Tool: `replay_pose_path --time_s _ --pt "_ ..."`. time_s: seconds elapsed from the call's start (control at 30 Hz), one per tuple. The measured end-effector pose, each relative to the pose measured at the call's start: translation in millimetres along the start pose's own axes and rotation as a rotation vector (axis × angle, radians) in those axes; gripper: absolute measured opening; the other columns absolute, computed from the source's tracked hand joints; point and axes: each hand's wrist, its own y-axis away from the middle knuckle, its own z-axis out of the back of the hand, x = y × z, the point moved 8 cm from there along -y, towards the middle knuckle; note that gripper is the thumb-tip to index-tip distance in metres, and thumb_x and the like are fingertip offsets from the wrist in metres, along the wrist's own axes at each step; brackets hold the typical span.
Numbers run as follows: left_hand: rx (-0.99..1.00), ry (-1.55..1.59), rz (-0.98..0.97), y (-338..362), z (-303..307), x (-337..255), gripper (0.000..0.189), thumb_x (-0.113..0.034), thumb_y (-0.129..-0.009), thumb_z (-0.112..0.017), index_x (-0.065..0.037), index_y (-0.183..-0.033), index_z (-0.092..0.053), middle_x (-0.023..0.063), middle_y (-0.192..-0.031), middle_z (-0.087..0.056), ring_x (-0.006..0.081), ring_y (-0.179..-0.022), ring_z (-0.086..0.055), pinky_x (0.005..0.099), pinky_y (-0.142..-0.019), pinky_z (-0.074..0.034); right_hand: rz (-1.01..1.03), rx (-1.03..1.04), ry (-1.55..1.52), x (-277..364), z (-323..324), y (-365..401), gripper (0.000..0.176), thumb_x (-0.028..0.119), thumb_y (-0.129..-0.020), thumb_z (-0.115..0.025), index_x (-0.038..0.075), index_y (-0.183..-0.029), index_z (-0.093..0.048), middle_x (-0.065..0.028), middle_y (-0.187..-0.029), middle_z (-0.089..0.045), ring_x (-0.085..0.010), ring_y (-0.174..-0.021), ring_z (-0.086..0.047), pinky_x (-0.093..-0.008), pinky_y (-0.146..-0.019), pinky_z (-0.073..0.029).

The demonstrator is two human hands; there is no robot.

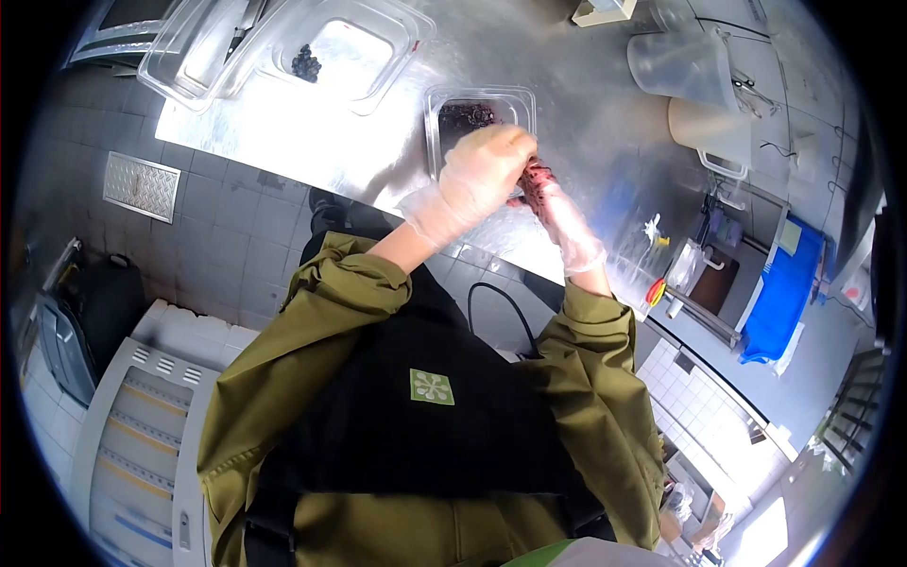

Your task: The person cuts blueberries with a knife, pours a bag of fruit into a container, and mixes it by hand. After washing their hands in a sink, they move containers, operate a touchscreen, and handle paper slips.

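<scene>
My left hand (487, 170), in a clear plastic glove, is closed in a fist over the near part of a clear plastic container (527, 98). What it grips, if anything, is hidden. My right hand (557, 208) wears the same kind of glove, smeared with dark red pulp and bits. Its fingertips meet the left hand and are covered by it, so their pose cannot be made out. Inside the container lies a dark purple-red crushed mass (466, 117), which looks like fruit.
A larger clear container (383, 94) at the upper left holds a small cluster of dark berries (305, 63). On the steel table (576, 104) stand translucent pitchers (675, 66) at the right. A blue tray (782, 288) lies on a side counter.
</scene>
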Motion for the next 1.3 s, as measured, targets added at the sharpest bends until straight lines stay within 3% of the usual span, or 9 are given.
replay_pose_path --time_s 0.23,0.4,0.53,0.77,0.8,0.9,1.03,1.17,1.3 --pt "0.093 -0.082 0.310 17 5 49 0.015 0.000 -0.074 -0.053 -0.005 -0.087 -0.059 0.0105 -0.083 -0.060 0.0294 -0.076 -0.060 0.0338 -0.064 -0.049 0.265 -0.065 0.681 24 -14 -8 0.033 0.009 -0.083 -0.050 0.007 -0.115 -0.054 -0.0093 -0.113 -0.056 -0.0211 -0.106 -0.052 -0.0305 -0.087 -0.042" --pt "0.116 0.130 0.103 9 4 20 0.017 0.000 -0.074 -0.053 -0.006 -0.089 -0.059 0.0097 -0.086 -0.060 0.0286 -0.080 -0.060 0.0335 -0.066 -0.049 0.042 -0.007 1.226 16 -15 -32 0.036 0.014 -0.076 -0.054 0.008 -0.112 -0.055 -0.0133 -0.118 -0.053 -0.0291 -0.105 -0.052 -0.0348 -0.090 -0.042" --pt "0.225 -0.177 0.205 15 -2 45 0.017 0.000 -0.073 -0.052 -0.007 -0.086 -0.060 0.0095 -0.084 -0.060 0.0294 -0.077 -0.059 0.0347 -0.065 -0.049 0.848 -0.095 1.378 47 -40 -8 0.029 0.017 -0.074 -0.055 0.010 -0.101 -0.059 -0.0103 -0.115 -0.055 -0.0245 -0.115 -0.044 -0.0384 -0.103 -0.028" --pt "0.172 0.160 0.118 4 -13 30 0.014 0.000 -0.073 -0.049 -0.006 -0.082 -0.059 0.0105 -0.082 -0.059 0.0305 -0.076 -0.058 0.0369 -0.066 -0.047 0.329 0.139 1.674 28 -38 -21 0.025 0.019 -0.076 -0.053 0.007 -0.096 -0.060 -0.0108 -0.096 -0.062 -0.0241 -0.102 -0.054 -0.0349 -0.096 -0.037" --pt "0.228 0.040 0.134 3 -14 40 0.014 0.001 -0.073 -0.049 -0.005 -0.082 -0.059 0.0104 -0.082 -0.059 0.0300 -0.077 -0.058 0.0363 -0.067 -0.047 0.783 -0.033 1.552 50 -49 -7 0.023 0.018 -0.076 -0.053 0.007 -0.095 -0.060 -0.0094 -0.095 -0.062 -0.0239 -0.100 -0.055 -0.0343 -0.090 -0.043" --pt "0.312 -0.289 0.199 3 -9 54 0.015 -0.001 -0.074 -0.049 -0.007 -0.083 -0.059 0.0098 -0.082 -0.059 0.0293 -0.076 -0.058 0.0365 -0.066 -0.047 1.029 -0.098 1.391 57 -49 9 0.021 0.018 -0.076 -0.053 0.006 -0.092 -0.060 -0.0084 -0.094 -0.062 -0.0254 -0.097 -0.055 -0.0356 -0.087 -0.044" --pt "0.309 0.094 0.046 -11 -17 21 0.015 -0.002 -0.076 -0.049 -0.007 -0.084 -0.061 0.0099 -0.081 -0.060 0.0292 -0.076 -0.059 0.0363 -0.067 -0.048 0.426 0.244 1.504 37 -41 -4 0.030 0.013 -0.075 -0.053 0.007 -0.103 -0.057 -0.0105 -0.108 -0.057 -0.0265 -0.104 -0.052 -0.0362 -0.094 -0.040" --pt "0.304 -0.106 0.203 3 -11 57 0.019 -0.001 -0.076 -0.050 -0.006 -0.090 -0.061 0.0098 -0.084 -0.061 0.0277 -0.076 -0.060 0.0342 -0.069 -0.049 0.838 0.002 1.119 59 -28 23 0.039 0.007 -0.073 -0.053 0.005 -0.113 -0.055 -0.0129 -0.119 -0.053 -0.0280 -0.115 -0.047 -0.0362 -0.099 -0.036" --pt "0.134 0.255 0.368 10 4 57 0.020 -0.001 -0.081 -0.046 -0.001 -0.093 -0.061 0.0120 -0.088 -0.063 0.0236 -0.080 -0.062 0.0326 -0.073 -0.049 0.388 0.012 0.029 24 10 11 0.045 0.001 -0.074 -0.045 0.002 -0.119 -0.051 -0.0103 -0.125 -0.051 -0.0221 -0.120 -0.044 -0.0337 -0.103 -0.030"
